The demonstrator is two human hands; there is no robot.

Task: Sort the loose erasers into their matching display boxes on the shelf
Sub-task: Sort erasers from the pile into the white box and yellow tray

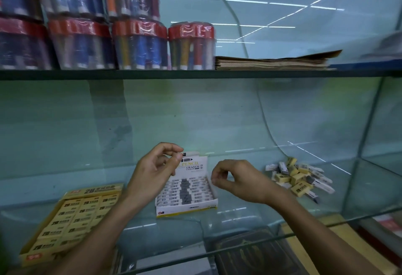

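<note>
Yellow display box [71, 216] of yellow erasers with black print; white display box [187, 190] of white-and-grey erasers; loose pile [300, 179] mixing yellow, white and grey; red-lidded tubs [139, 44].
</note>
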